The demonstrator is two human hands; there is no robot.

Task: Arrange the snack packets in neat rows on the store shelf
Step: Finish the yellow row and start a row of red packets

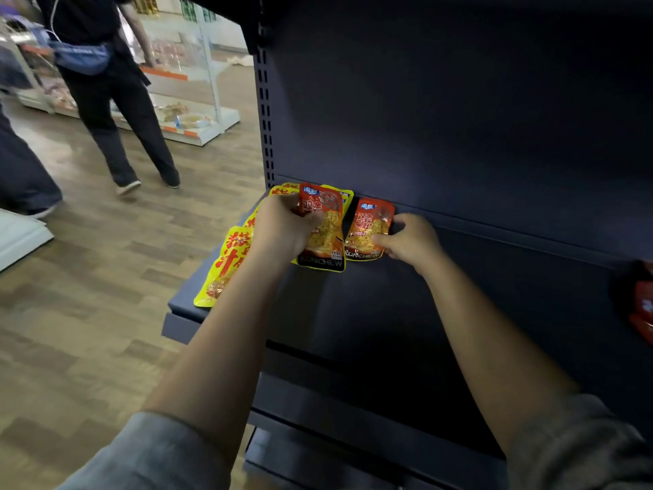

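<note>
On the dark shelf (353, 313), at its back left, my left hand (282, 226) grips a stack of orange snack packets (327, 238) with yellow packets behind them. Just to the right, my right hand (410, 240) pinches the right edge of a single orange packet (367, 231) that leans against the shelf's back panel. Yellow packets with red lettering (226, 267) lie in a row along the shelf's left edge, partly hidden by my left forearm.
A red packet (641, 305) shows at the far right edge of the shelf. The dark back panel (459, 100) rises behind. Two people (116, 111) walk on the wooden floor to the left, near white display shelving (190, 100).
</note>
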